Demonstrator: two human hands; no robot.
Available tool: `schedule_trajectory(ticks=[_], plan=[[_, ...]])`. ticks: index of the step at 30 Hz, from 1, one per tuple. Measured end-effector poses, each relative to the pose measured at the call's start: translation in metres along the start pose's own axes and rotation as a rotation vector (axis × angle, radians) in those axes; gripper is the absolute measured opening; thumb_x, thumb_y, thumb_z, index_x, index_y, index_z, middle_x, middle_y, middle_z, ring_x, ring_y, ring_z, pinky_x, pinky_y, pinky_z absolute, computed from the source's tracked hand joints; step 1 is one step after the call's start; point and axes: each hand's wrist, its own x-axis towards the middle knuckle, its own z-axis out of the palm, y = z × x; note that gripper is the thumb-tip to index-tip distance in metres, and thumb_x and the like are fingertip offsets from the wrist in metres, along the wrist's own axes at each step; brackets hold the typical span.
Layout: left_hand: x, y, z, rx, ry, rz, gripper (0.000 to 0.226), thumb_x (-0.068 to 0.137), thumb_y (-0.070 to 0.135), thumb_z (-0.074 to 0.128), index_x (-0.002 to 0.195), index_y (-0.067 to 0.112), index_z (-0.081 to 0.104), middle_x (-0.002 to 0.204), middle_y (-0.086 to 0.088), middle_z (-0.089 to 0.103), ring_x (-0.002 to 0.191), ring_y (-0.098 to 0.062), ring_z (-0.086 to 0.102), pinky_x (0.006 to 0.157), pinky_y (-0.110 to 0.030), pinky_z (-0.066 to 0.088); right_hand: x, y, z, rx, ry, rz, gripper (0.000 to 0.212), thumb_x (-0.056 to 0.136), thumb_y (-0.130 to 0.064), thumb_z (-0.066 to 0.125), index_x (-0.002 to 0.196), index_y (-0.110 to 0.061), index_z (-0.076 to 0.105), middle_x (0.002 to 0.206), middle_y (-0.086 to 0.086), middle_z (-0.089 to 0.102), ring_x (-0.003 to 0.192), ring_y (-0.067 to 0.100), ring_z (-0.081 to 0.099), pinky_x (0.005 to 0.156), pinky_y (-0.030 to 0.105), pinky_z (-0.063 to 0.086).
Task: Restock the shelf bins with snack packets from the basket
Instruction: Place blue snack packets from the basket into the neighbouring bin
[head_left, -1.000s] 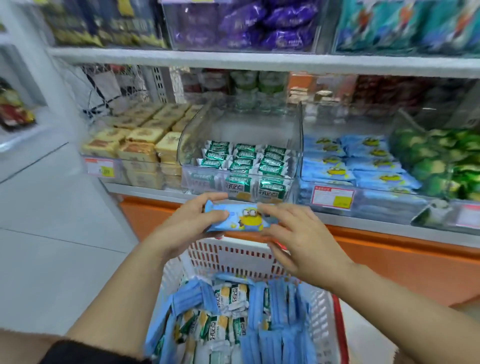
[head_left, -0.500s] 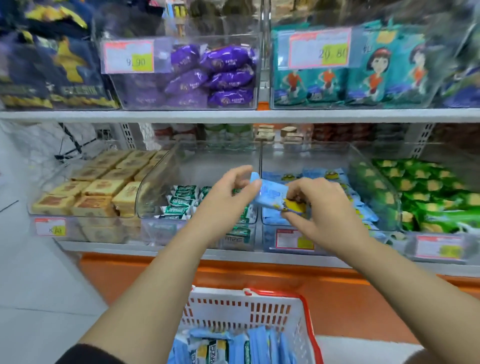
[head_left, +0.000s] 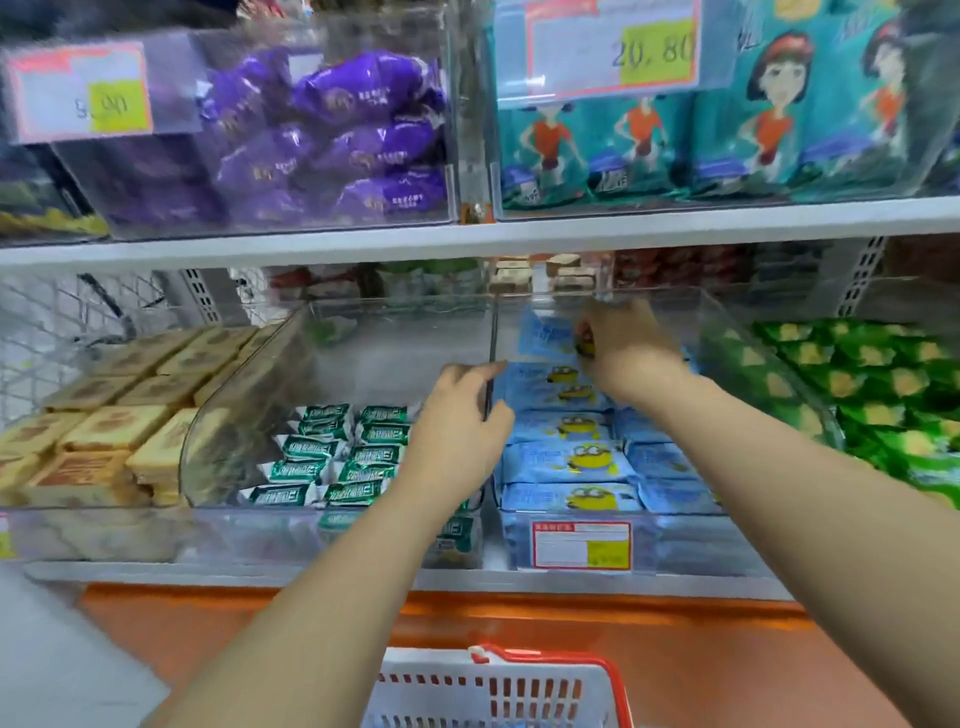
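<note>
The blue packet (head_left: 543, 332) is at the back of the clear bin (head_left: 691, 545), above the flat rows (head_left: 566, 462), with open room under the shelf (head_left: 467, 241). The right hand (head_left: 628, 348) pinches its edge. The left hand (head_left: 457, 421) grips the thin wall (head_left: 491, 338) between two bins. The basket (head_left: 498, 686) sits below.

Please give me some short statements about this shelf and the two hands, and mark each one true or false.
1. The right hand holds a blue packet at the back of the blue bin. True.
2. The left hand is in the basket. False: it grips the wall between two bins.
3. Purple packets lie on the upper shelf. True.
4. The basket rim is blue. False: it is red.
</note>
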Motion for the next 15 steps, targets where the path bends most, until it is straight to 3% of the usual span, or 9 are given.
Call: schedule_trajectory(ticks=[2, 4, 8, 12, 15], plan=[[0.001, -0.001, 0.001, -0.02, 0.0, 0.001, 0.047, 0.096, 0.02, 0.048, 0.143, 0.03, 0.048, 0.112, 0.006, 0.043, 0.075, -0.004, 0.051, 0.073, -0.024, 0.037, 0.024, -0.004, 0.015, 0.044, -0.005, -0.03, 0.02, 0.088, -0.016, 0.06, 0.093, -0.029, 0.045, 0.113, 0.013, 0.057, 0.099, 0.035, 0.052, 0.069, 0.04, 0.048], [0.002, -0.003, 0.002, -0.048, 0.002, -0.016, 0.047, 0.096, 0.021, 0.048, 0.142, 0.031, 0.048, 0.115, 0.008, 0.042, 0.079, 0.0, 0.051, 0.075, -0.021, 0.036, 0.038, -0.009, 0.025, 0.087, 0.021, -0.103, 0.02, 0.087, -0.014, 0.06, 0.097, -0.026, 0.047, 0.103, 0.009, 0.061, 0.095, 0.033, 0.057, 0.075, 0.044, 0.055], [-0.002, -0.004, 0.005, -0.09, 0.016, -0.03, 0.046, 0.097, 0.02, 0.048, 0.142, 0.032, 0.049, 0.119, 0.008, 0.043, 0.088, 0.001, 0.051, 0.078, -0.018, 0.036, 0.053, -0.014, 0.037, 0.079, 0.053, -0.172, 0.02, 0.086, -0.006, 0.058, 0.098, -0.019, 0.051, 0.092, 0.007, 0.062, 0.084, 0.03, 0.061, 0.073, 0.044, 0.057], [-0.001, -0.005, 0.006, -0.129, 0.027, -0.028, 0.046, 0.095, 0.018, 0.049, 0.139, 0.033, 0.052, 0.114, 0.011, 0.044, 0.087, -0.001, 0.054, 0.07, -0.005, 0.038, 0.057, -0.009, 0.056, 0.066, -0.041, -0.131, 0.027, 0.085, 0.001, 0.056, 0.102, -0.018, 0.045, 0.089, 0.006, 0.058, 0.088, 0.027, 0.052, 0.067, 0.037, 0.049], [0.0, -0.006, 0.006, -0.155, 0.018, -0.03, 0.046, 0.095, 0.019, 0.049, 0.139, 0.033, 0.051, 0.115, 0.011, 0.044, 0.084, -0.003, 0.053, 0.068, -0.009, 0.038, 0.053, -0.008, 0.064, 0.035, -0.101, -0.096, 0.026, 0.09, 0.0, 0.057, 0.108, -0.015, 0.047, 0.102, 0.008, 0.056, 0.098, 0.028, 0.052, 0.07, 0.037, 0.049]])
